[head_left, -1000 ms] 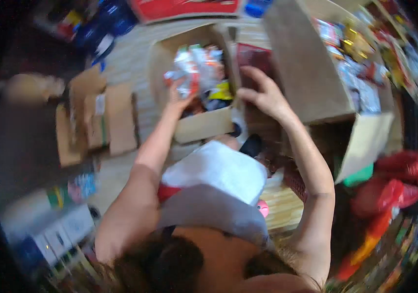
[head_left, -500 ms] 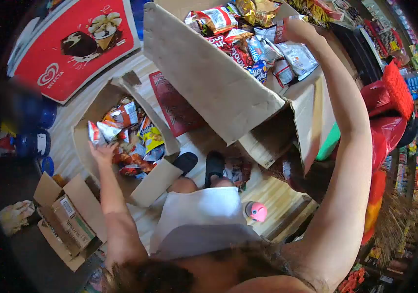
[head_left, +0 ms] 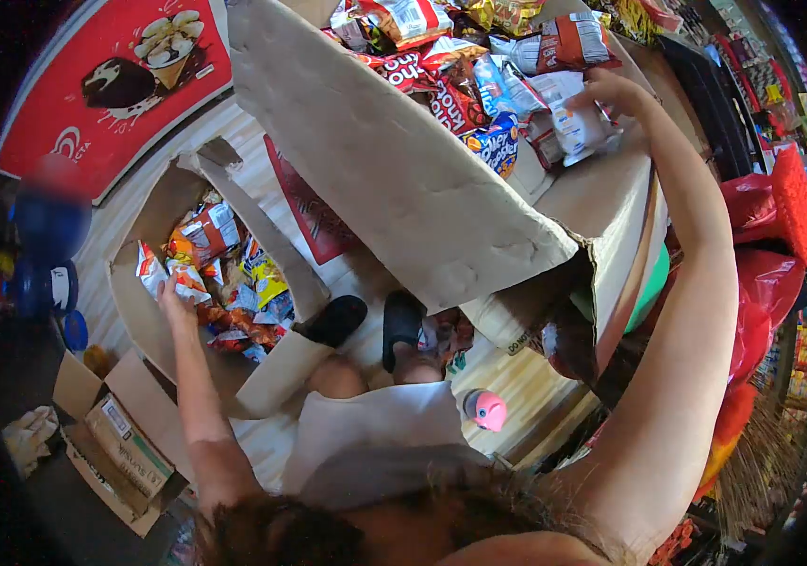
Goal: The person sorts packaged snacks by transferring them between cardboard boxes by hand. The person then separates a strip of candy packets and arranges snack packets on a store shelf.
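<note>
Two cardboard boxes of packets before a person (head_left: 380,420), twelve o'clock being straight ahead. Toward eleven o'clock, the left hand (head_left: 175,300) is inside the small box (head_left: 276,377), fingers against an orange-and-white packet (head_left: 190,281); whether they grip it, I cannot tell. Toward one o'clock, the right hand (head_left: 613,92) grasps a white packet (head_left: 568,130) in the large box (head_left: 403,160), below a brown packet (head_left: 575,42).

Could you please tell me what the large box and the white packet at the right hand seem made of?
The large box looks like matt brown cardboard, given its folded flaps. The white packet, partly blurred, is probably plastic film, perhaps foil, semi-glossy by its sheen.
</note>
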`<act>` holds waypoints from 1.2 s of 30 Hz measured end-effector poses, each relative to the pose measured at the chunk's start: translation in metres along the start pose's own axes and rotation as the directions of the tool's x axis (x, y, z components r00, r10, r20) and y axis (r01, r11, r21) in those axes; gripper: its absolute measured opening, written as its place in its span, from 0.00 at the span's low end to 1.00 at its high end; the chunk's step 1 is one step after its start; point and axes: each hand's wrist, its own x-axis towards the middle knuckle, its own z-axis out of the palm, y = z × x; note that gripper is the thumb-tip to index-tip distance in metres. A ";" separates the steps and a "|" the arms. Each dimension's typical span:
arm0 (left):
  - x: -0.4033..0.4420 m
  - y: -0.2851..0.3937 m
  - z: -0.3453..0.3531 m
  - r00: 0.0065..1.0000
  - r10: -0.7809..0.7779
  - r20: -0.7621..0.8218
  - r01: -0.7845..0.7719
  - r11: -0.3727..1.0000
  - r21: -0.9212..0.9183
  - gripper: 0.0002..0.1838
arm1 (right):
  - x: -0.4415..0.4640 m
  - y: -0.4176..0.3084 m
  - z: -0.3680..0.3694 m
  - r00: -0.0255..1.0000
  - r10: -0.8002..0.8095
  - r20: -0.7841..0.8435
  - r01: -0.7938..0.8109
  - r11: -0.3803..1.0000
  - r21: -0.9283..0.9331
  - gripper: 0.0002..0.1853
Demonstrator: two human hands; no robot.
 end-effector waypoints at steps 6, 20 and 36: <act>0.016 -0.028 0.000 0.961 0.265 -0.078 -0.253 0.958 0.134 0.38 | 0.006 -0.014 -0.005 0.997 0.016 0.075 -0.003 0.985 -0.170 0.29; -0.099 0.035 0.082 0.485 0.750 0.450 -0.870 0.357 0.340 0.24 | 0.044 -0.043 -0.052 0.841 -0.468 -0.272 0.391 0.872 -0.293 0.38; -0.167 0.051 0.041 0.322 0.484 0.813 -0.934 0.020 0.358 0.15 | 0.028 -0.089 -0.022 0.808 -0.562 -0.176 0.337 0.686 -0.645 0.25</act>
